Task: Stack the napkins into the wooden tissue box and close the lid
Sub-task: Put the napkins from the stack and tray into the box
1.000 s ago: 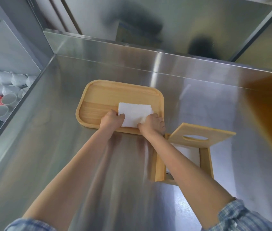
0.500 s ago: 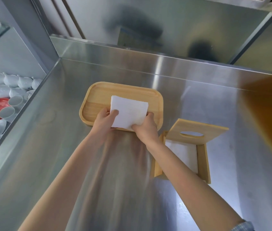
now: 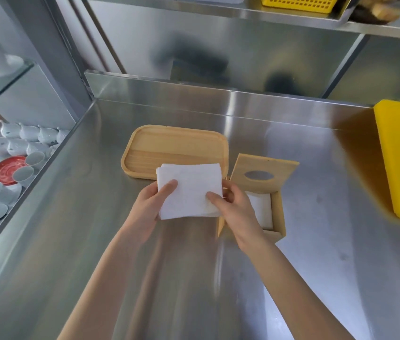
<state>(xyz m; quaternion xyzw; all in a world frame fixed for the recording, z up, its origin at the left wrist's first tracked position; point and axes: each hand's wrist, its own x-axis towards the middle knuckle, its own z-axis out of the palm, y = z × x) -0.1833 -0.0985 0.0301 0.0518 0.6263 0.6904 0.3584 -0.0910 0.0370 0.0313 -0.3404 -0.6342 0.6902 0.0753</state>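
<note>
- Head view, the only one: left hand [image 3: 146, 212] and right hand [image 3: 237, 212] both closed on a napkin stack [image 3: 189, 190], thumbs on top, fingers [image 3: 226, 186] curled under the edges; pinched from the two near corners, nothing else held.
- Stack raised off the bench [image 3: 329, 253], in front of the near rim of an emptied wooden tray [image 3: 177, 146], just left of the wooden tissue box [image 3: 276, 217].
- Box open, hinged lid [image 3: 264, 175] tilted up and back, oval slot showing; white napkins already lying inside, touching the walls as far as can be seen.
- Step in hand, by judgement: carrying this bundle over the box opening.
- To do it well: keep both grips even so the sheets stay squared; line the stack's edges with the box walls before lowering; set down flat, not one corner first; let go only once seated, then press lightly.
- Risk: loose top sheets fanning at the left edge, catching on the box wall or the lid.
- Napkins: plain white, thin, soft, slightly embossed, several layers, edges a little offset; likely to flop if held by one side.
- Lid closing not yet done.
</note>
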